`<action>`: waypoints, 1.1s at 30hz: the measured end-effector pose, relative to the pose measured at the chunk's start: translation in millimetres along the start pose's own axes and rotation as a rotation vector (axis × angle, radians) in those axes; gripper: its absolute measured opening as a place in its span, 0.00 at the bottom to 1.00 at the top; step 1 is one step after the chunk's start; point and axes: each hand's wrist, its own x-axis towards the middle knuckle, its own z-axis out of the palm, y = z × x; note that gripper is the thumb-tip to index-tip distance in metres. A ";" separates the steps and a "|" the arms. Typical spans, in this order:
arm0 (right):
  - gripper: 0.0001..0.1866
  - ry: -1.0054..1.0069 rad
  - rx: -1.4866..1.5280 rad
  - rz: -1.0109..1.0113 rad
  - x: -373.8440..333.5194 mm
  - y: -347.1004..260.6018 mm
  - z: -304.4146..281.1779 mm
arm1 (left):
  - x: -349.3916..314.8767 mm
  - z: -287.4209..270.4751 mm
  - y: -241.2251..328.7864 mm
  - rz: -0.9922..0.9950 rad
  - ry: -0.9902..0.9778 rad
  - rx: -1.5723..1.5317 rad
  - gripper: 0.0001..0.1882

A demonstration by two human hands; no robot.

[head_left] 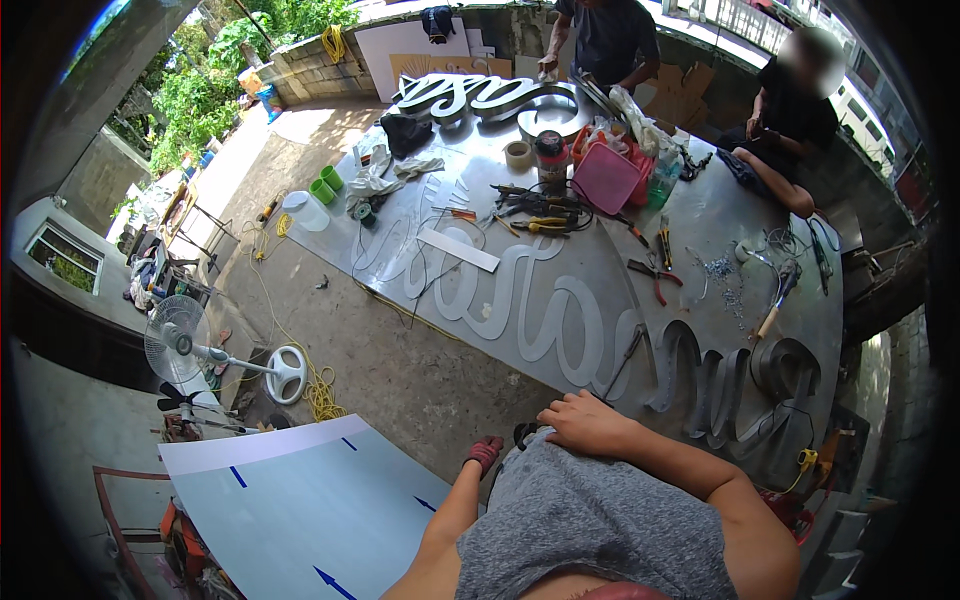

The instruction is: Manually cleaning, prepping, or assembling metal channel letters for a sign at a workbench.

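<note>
My left hand (485,453), in a reddish glove, hangs low at my side between the pale blue sheet (330,500) and the metal-topped table. Its fingers look curled, and whatever they may hold is hidden. Bare, my right hand (585,422) lies against the front of my grey shirt (590,500) at the waist, fingers stretched out, beside a small dark item I cannot make out. Just beyond it, flat metal script lettering (565,330) spreads over the table (690,340). Toward the right end, the letters have raised metal sides (735,390).
Pliers (660,282), a cluster of hand tools (540,207), a pink basket (607,178) and a soldering iron (772,315) lie on the table. Two people (610,45) are at its far side. A standing fan (180,340) and yellow cord (322,395) occupy the floor at left.
</note>
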 end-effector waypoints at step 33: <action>0.19 0.011 -0.007 -0.017 -1.5 -3.7 -0.9 | -10.5 1.4 1.0 -0.035 0.008 -0.006 0.27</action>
